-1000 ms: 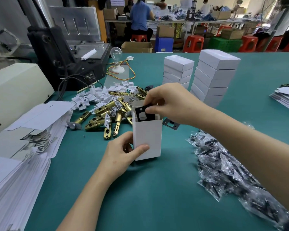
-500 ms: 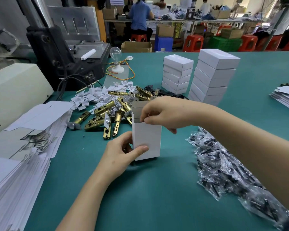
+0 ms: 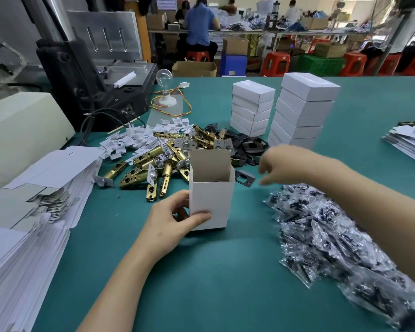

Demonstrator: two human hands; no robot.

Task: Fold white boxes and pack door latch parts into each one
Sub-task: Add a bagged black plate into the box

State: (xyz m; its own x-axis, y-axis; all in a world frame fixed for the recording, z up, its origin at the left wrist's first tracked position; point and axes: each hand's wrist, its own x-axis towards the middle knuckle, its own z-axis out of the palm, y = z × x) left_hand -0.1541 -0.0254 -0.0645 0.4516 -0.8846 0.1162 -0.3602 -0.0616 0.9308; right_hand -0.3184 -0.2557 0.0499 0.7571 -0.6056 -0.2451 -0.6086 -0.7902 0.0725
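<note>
My left hand (image 3: 170, 219) grips the open white box (image 3: 213, 195) at its near corner, thumb across the front, and the box stands upright on the tabletop (image 3: 201, 271). My right hand (image 3: 283, 164), blurred, hangs loose-fingered and empty to the right of the box, above the bagged parts (image 3: 321, 224). Brass latches (image 3: 149, 161) lie beyond my left hand.

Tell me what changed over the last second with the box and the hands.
The right hand let go of the black plate inside the white box and moved right toward the bagged parts, now empty. The left hand still grips the box, upright in the same spot.
</note>
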